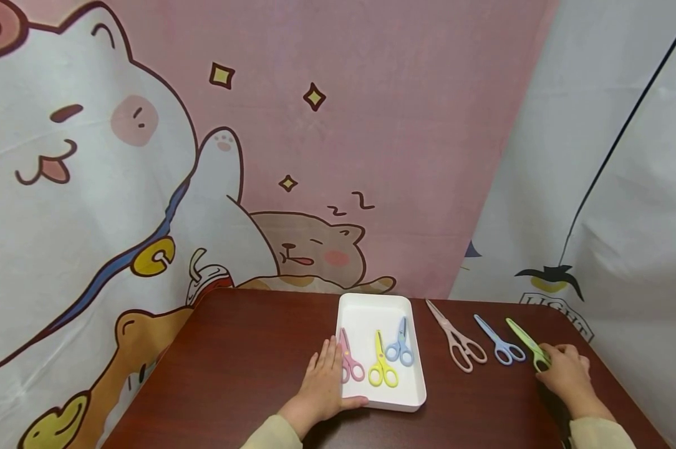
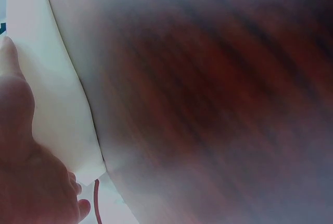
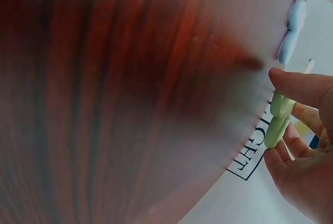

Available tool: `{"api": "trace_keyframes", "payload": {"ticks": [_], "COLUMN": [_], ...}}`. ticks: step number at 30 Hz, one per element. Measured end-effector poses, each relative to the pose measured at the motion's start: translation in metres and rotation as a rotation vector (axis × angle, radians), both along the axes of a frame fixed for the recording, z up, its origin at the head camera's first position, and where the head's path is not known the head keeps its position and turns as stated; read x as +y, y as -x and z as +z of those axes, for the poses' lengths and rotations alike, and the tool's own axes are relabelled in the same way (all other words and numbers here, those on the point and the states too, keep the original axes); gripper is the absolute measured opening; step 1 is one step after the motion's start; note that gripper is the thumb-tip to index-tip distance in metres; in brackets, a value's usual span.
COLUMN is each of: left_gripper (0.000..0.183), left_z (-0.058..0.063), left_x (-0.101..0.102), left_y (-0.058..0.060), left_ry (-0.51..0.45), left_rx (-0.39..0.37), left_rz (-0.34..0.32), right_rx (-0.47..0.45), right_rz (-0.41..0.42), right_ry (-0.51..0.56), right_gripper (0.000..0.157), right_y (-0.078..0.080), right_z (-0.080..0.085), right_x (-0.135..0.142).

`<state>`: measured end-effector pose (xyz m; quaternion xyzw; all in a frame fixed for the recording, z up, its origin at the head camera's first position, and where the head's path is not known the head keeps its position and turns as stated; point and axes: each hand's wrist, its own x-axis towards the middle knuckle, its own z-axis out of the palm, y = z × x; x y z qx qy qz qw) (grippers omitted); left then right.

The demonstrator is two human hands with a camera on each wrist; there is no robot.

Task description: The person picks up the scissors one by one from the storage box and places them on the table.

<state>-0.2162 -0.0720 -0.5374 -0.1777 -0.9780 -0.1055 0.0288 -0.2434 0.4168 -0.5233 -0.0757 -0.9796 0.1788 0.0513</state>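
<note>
My left hand [image 1: 320, 383] rests against the left side of a white tray [image 1: 371, 307], fingers straight and thumb along its front edge. Inside the tray lie small pink scissors [image 1: 345, 342], yellow scissors [image 1: 380, 357] and small blue scissors [image 1: 400, 340]. At the right of the table, my right hand [image 1: 568, 376] pinches the handles of green scissors [image 1: 522, 335], whose blades point away to the back left. In the right wrist view, thumb and fingers close round the green handle loops [image 3: 277, 132]. The left wrist view shows the tray's outer wall [image 2: 57, 88] beside the hand.
Between tray and right hand lie larger pale pink scissors [image 1: 444, 323] and larger blue scissors [image 1: 488, 328], blades pointing away. All stand on a dark red-brown table [image 1: 259, 349]. A cloth printed with cartoon animals [image 1: 400, 125] hangs behind the table's back edge.
</note>
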Motion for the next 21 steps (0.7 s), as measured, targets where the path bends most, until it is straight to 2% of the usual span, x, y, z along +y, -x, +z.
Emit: {"api": "trace_keyframes", "payload": {"ticks": [8, 17, 21], "left_gripper": [0.128, 0.126, 0.126], "left_z": [-0.007, 0.006, 0.002], "left_x": [-0.001, 0.001, 0.001], "left_y": [0.002, -0.003, -0.002], "left_ry": [-0.002, -0.010, -0.001], "left_rx": [0.012, -0.022, -0.019], "left_rz": [0.004, 0.001, 0.010], "right_rx": [-0.019, -0.030, -0.040], "right_rz": [-0.009, 0.022, 0.045], "right_ry": [0.010, 0.000, -0.010], "right_gripper": [0.060, 0.058, 0.060], "right_y": [0.000, 0.005, 0.009], "right_z": [0.000, -0.004, -0.006], "right_x": [0.000, 0.007, 0.013]}}
